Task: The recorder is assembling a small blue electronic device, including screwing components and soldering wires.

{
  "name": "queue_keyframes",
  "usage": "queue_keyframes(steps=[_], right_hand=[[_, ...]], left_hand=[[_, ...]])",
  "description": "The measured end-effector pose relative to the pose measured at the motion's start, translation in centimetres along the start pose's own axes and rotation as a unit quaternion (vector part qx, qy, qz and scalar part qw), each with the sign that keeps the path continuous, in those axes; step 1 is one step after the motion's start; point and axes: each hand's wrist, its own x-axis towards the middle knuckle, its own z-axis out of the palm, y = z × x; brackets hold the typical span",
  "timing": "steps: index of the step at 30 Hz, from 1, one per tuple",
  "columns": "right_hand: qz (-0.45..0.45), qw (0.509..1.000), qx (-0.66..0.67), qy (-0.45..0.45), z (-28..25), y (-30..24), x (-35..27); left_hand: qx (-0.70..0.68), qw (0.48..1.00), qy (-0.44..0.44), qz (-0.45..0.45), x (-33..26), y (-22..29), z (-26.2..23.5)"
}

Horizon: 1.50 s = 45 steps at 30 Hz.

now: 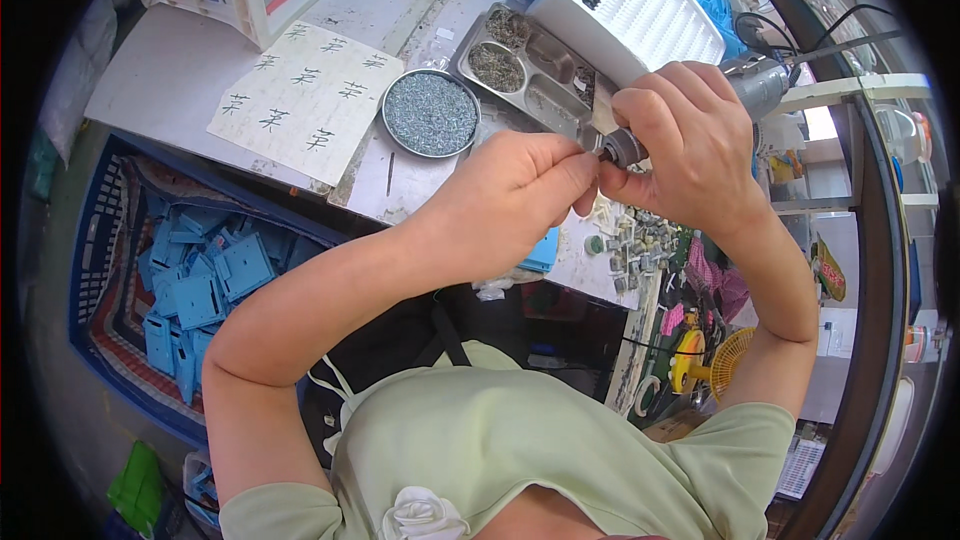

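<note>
We find the driver (762, 83) clasped in the right grip (692, 145), above the desk (165, 65); the left grip (505, 195) is pinched at its tip, contents hidden. Small parts (431, 113) fill the dish (430, 154); work appears unfinished, extent unclear.

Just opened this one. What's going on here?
The person's right hand grips a grey electric screwdriver, while the fingers of the left hand are pinched together at its tip; whatever they hold is hidden. On the table beyond sit a round dish of small metal parts and a compartmented metal tray. Blue plastic pieces fill a basket at left.
</note>
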Motion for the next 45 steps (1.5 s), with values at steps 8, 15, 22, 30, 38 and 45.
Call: queue_keyframes(steps=[8, 15, 22, 30, 38, 45], right_hand=[[-0.002, 1.000, -0.009, 0.019, 0.3, 0.1, -0.1], [0.006, 1.000, -0.017, 0.012, 0.3, 0.1, -0.4], [0.009, 1.000, -0.007, 0.029, 0.6, 0.0, -0.2], [0.017, 1.000, 0.001, 0.004, 0.2, 0.3, -0.3], [0.048, 0.999, -0.017, -0.017, 0.9, 0.1, -0.9], [0.024, 0.999, -0.030, -0.021, 2.1, -1.8, 0.0]], left_hand=[[0.175, 0.974, 0.098, 0.105, 0.1, -0.6, 0.8], [0.408, 0.882, 0.128, 0.201, 0.2, -0.7, 0.9], [0.265, 0.949, 0.094, 0.145, 0.7, -0.2, 0.6], [0.256, 0.958, 0.051, 0.122, 1.1, -0.1, -0.2], [-0.242, 0.963, -0.004, -0.121, -0.5, -2.9, -2.1], [-0.499, 0.850, 0.075, -0.151, -0.2, -5.6, -1.2]])
